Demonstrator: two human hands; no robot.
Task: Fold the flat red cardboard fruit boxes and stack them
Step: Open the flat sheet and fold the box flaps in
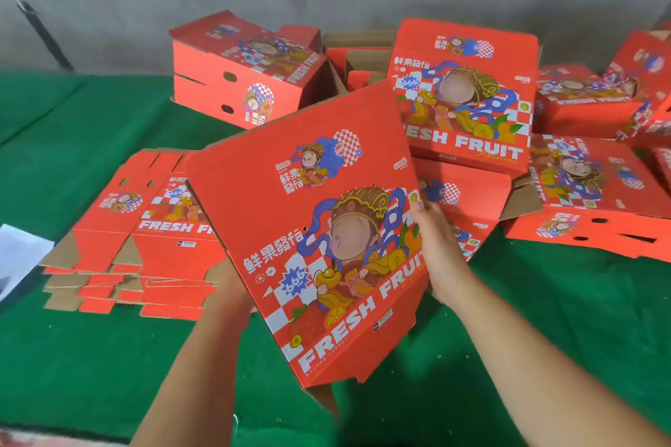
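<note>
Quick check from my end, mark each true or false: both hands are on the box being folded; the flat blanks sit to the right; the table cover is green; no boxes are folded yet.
1. Both hands hold the box in work. True: the left hand is under its left edge, the right hand on its right edge.
2. The stack of flat blanks lies on the right. False: it lies on the left.
3. The table cover is green. True.
4. No boxes are folded yet. False: folded boxes stand behind.

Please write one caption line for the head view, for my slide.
Both hands, left hand and right hand, hold a red fruit box above the green table.
</note>
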